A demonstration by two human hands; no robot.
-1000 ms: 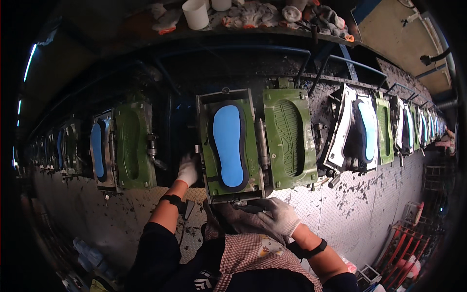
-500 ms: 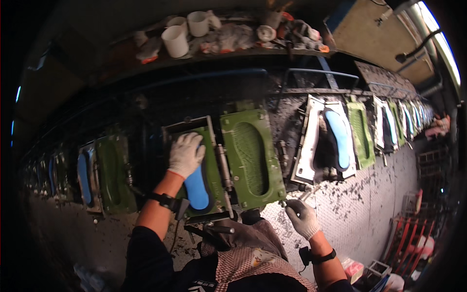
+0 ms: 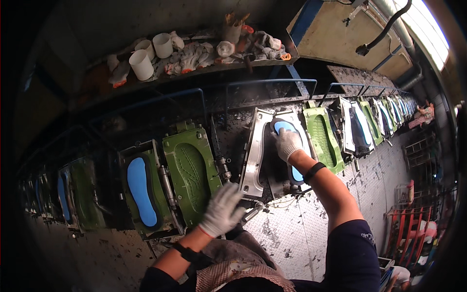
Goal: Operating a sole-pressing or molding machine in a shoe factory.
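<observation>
In a white work glove, my right hand (image 3: pixel 287 143) rests on the upper part of a blue insole with a dark rim (image 3: pixel 296 174), fingers extended over it. That insole lies in a silver metal mould (image 3: pixel 253 156), which stands unfolded. Fingers spread, my gloved left hand (image 3: pixel 224 210) hovers, slightly blurred, by the lower corner of an open green mould half (image 3: pixel 190 170) with a foot-shaped hollow; it holds nothing. Left of that half, another blue insole (image 3: pixel 141 190) lies in the joined green half, dark material around its edge. My right hand hides part of its insole.
More hinged moulds, such as a green half (image 3: pixel 322 138), run in a row to both sides. Blue metal rails (image 3: pixel 272 83) stand behind them. A shelf holds white cups (image 3: pixel 141 65) and gloves (image 3: pixel 194 56). Dark scraps litter the metal floor (image 3: pixel 292 238). A red rack (image 3: pixel 408 233) stands right.
My view has shifted right. My left hand has come off the insole in the green mould and moved right; my right hand has moved up onto the insole in the silver mould.
</observation>
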